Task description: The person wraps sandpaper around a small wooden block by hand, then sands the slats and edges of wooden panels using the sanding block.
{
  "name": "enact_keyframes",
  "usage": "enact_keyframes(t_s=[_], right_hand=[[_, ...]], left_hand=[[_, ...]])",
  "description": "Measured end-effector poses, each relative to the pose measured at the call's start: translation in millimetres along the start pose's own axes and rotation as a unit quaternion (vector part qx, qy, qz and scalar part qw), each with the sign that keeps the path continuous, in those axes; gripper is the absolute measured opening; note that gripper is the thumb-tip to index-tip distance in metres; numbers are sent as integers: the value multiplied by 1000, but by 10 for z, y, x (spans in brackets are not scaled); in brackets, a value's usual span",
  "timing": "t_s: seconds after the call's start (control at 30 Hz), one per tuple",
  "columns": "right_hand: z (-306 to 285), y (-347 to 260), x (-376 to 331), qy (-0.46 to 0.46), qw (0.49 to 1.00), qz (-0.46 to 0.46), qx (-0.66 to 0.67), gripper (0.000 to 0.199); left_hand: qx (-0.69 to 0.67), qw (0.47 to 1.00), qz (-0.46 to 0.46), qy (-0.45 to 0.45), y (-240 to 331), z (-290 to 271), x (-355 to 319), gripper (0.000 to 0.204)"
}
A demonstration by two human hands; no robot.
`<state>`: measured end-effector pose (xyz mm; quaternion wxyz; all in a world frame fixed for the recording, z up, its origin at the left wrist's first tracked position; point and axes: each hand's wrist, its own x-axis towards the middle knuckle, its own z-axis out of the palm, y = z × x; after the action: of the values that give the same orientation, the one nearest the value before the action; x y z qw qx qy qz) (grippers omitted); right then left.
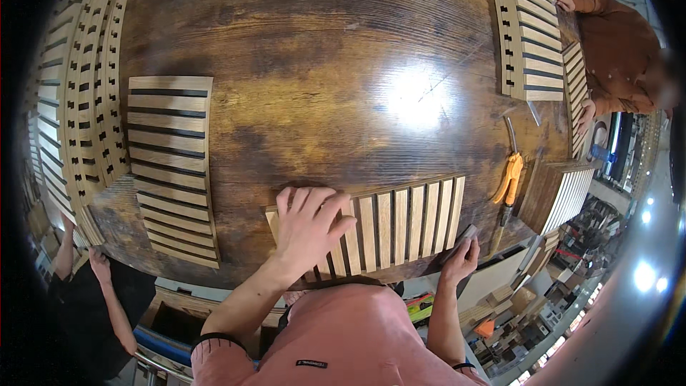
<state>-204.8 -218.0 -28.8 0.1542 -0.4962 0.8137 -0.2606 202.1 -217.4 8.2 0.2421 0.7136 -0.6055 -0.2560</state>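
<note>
A slatted wood panel [400,225], pale slats with dark grooves between them, lies before me along the table's near edge. Over its left part my left hand [307,225] is bent, the fingers curled at the far edge and the thumb across the slats; what lies beneath the palm is hidden. At the panel's right end my right hand [461,264] is closed around a small grey-brown block [464,237] that looks like a sanding block. The block is beside the panel's right edge; whether it touches cannot be made out.
Another slatted panel [175,171] lies left, beside tall stacks of panels [89,93]. An orange-handled air blow gun [509,180] rests right, near a panel stack [554,196]. More panels [529,28] lie far right, by a person in brown [618,53]. A person in black [100,307] works lower left.
</note>
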Motion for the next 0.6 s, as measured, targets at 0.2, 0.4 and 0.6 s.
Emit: enact_keyframes(t_s=[0.2, 0.4, 0.6], right_hand=[[-22, -63, 16, -3, 1000, 6, -26, 42], [38, -43, 6, 26, 999, -32, 8, 35], [80, -103, -4, 39, 997, -61, 26, 35]], left_hand=[[-1, 1000, -11, 14, -124, -137, -128, 38], [-16, 999, -14, 28, -173, -131, -199, 36], [-27, 998, -19, 55, -193, -62, -214, 27]])
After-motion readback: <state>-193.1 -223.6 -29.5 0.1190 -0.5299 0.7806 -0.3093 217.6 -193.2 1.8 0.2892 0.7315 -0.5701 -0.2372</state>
